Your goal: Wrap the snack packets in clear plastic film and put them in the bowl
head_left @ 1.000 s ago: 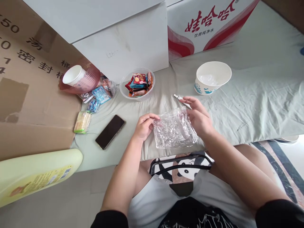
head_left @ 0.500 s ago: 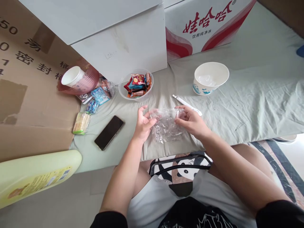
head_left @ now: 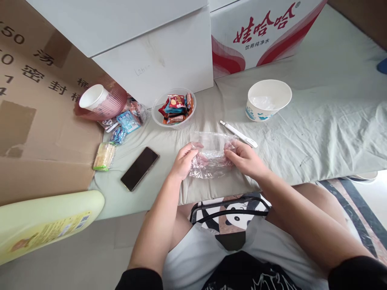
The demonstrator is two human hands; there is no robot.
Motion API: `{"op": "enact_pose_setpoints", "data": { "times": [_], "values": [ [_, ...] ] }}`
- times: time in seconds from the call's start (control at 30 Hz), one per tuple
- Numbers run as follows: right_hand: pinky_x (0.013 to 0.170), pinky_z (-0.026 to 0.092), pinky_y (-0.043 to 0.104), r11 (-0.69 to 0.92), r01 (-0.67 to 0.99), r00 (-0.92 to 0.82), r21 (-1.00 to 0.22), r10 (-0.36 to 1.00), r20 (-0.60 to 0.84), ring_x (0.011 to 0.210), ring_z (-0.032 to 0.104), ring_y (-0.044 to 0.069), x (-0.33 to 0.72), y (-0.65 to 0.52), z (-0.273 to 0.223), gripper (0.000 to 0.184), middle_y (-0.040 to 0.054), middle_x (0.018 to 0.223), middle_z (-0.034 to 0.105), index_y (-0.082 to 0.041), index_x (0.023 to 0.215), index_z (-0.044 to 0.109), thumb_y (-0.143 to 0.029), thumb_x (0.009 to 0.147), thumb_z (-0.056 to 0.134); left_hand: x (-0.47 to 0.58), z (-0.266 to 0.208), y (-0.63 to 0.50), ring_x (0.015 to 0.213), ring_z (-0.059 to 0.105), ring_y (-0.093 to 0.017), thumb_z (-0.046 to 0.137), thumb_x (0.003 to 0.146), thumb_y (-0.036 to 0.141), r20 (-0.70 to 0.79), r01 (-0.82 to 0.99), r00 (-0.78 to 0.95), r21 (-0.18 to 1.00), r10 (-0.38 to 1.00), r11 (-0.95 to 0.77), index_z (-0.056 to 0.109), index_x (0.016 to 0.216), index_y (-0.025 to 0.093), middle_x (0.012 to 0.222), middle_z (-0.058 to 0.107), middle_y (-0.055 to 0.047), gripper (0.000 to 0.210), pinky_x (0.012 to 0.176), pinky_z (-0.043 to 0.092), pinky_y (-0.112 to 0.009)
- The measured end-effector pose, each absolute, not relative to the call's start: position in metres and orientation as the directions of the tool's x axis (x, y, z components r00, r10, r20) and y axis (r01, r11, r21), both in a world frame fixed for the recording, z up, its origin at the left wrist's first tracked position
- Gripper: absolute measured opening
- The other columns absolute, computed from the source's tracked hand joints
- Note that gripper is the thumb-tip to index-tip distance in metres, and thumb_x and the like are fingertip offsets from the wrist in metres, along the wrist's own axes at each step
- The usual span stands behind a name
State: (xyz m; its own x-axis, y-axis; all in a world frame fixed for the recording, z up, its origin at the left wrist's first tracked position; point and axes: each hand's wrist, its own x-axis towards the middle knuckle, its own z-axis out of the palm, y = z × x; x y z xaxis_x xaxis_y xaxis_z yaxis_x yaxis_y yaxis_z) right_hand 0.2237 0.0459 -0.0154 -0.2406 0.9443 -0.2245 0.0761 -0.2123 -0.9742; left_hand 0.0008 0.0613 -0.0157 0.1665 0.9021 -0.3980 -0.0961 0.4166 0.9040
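Note:
Stretched between both hands is a clear plastic bag [head_left: 208, 163], crinkled and see-through, just above the cloth. My left hand [head_left: 185, 159] pinches its left side between thumb and fingers. On the other side my right hand [head_left: 242, 156] grips the bag the same way, some fingers showing blurred through the plastic. Just beyond the right hand lies a white utility knife [head_left: 238, 134], set at a slant. Further back stands a white paper bowl [head_left: 269, 96] with blue print and some clear plastic inside. A clear round tub [head_left: 155, 117] of wrapped snacks sits behind the left hand.
A dark phone [head_left: 139, 168] lies to the left, near a wrapped biscuit pack [head_left: 104, 156]. Packets [head_left: 128, 121] and a pink basket [head_left: 116, 98] holding a white cup [head_left: 94, 96] stand by the cardboard box [head_left: 45, 133]. White boxes [head_left: 181, 52] line the back.
The bag has been spread wider and flatter, its far edge now raised. My left fingers, spread before, have closed on its left side. The other things stay where they were.

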Motion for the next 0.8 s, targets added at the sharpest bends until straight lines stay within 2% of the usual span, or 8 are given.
{"op": "enact_pose_setpoints", "data": {
  "times": [0.17,0.27,0.37,0.47,0.53,0.6,0.7,0.8],
  "values": [
    [0.052,0.047,0.028,-0.186,-0.103,-0.212,-0.977,0.964,-0.161,0.052,0.056,0.014,0.224,0.045,-0.010,0.020,-0.0042,0.061,0.058,-0.024,0.090,0.059,-0.040,0.082,0.067,0.000,-0.011,0.062,0.040,0.057,-0.015,0.074,0.068,0.037,-0.396,-0.169,0.151,0.892,0.906,0.419,0.066,0.088,0.021,0.052,0.060,0.006,0.027,0.037,0.039,-0.022],
    [0.057,0.048,0.029,-0.168,-0.198,-0.189,-0.966,0.973,-0.130,0.057,0.054,0.013,0.226,0.045,-0.008,0.009,-0.0023,0.067,0.059,-0.023,0.082,0.063,-0.032,0.079,0.063,0.000,-0.008,0.064,0.046,0.057,-0.013,0.072,0.065,0.035,-0.353,-0.212,0.151,0.901,0.923,0.379,0.064,0.074,0.019,0.057,0.061,0.003,0.020,0.041,0.045,-0.024],
    [0.061,0.049,0.030,-0.187,-0.244,-0.203,-0.952,0.969,-0.139,0.061,0.054,0.015,0.231,0.045,-0.011,0.019,0.0001,0.067,0.059,-0.022,0.081,0.068,-0.036,0.080,0.055,-0.001,-0.011,0.066,0.055,0.058,-0.013,0.070,0.067,0.041,-0.291,-0.212,0.154,0.924,0.944,0.319,0.064,0.066,0.017,0.064,0.064,-0.001,0.025,0.049,0.047,-0.024],
    [0.060,0.044,0.030,-0.154,-0.114,-0.192,-0.981,0.973,-0.131,0.062,0.051,0.015,0.233,0.046,-0.014,0.035,0.0018,0.068,0.058,-0.021,0.077,0.068,-0.047,0.089,0.048,-0.003,-0.016,0.066,0.057,0.055,-0.010,0.076,0.067,0.041,-0.242,-0.148,0.158,0.953,0.957,0.265,0.065,0.068,0.016,0.068,0.063,-0.001,0.027,0.051,0.042,-0.021],
    [0.057,0.039,0.029,-0.134,0.032,-0.157,-0.990,0.978,-0.137,0.059,0.046,0.013,0.233,0.047,-0.015,0.032,0.0001,0.067,0.055,-0.021,0.076,0.063,-0.050,0.088,0.056,-0.003,-0.020,0.065,0.059,0.055,-0.008,0.083,0.064,0.032,-0.233,-0.115,0.174,0.960,0.957,0.254,0.067,0.077,0.017,0.074,0.063,0.001,0.026,0.054,0.043,-0.020],
    [0.056,0.038,0.028,-0.152,0.076,-0.116,-0.985,0.980,-0.160,0.058,0.045,0.012,0.231,0.047,-0.014,0.027,-0.0029,0.068,0.054,-0.022,0.089,0.061,-0.046,0.079,0.070,-0.003,-0.023,0.063,0.063,0.057,-0.008,0.086,0.062,0.025,-0.224,-0.110,0.190,0.963,0.956,0.247,0.067,0.088,0.018,0.084,0.065,0.001,0.032,0.058,0.046,-0.020],
    [0.058,0.042,0.029,-0.203,0.011,-0.092,-0.979,0.975,-0.204,0.060,0.051,0.014,0.229,0.048,-0.013,0.053,-0.0052,0.072,0.056,-0.024,0.112,0.055,-0.040,0.068,0.079,-0.001,-0.026,0.062,0.067,0.060,-0.007,0.084,0.062,0.021,-0.203,-0.107,0.181,0.969,0.962,0.224,0.065,0.094,0.020,0.098,0.067,0.000,0.037,0.064,0.050,-0.021],
    [0.055,0.038,0.028,-0.249,0.064,-0.186,-0.966,0.948,-0.257,0.058,0.048,0.013,0.229,0.047,-0.011,0.034,-0.0047,0.065,0.053,-0.022,0.091,0.058,-0.041,0.070,0.075,0.000,-0.028,0.065,0.072,0.065,-0.010,0.081,0.061,0.020,-0.161,-0.086,0.108,0.982,0.981,0.170,0.062,0.093,0.020,0.101,0.067,-0.002,0.037,0.066,0.052,-0.022]
  ]
}}
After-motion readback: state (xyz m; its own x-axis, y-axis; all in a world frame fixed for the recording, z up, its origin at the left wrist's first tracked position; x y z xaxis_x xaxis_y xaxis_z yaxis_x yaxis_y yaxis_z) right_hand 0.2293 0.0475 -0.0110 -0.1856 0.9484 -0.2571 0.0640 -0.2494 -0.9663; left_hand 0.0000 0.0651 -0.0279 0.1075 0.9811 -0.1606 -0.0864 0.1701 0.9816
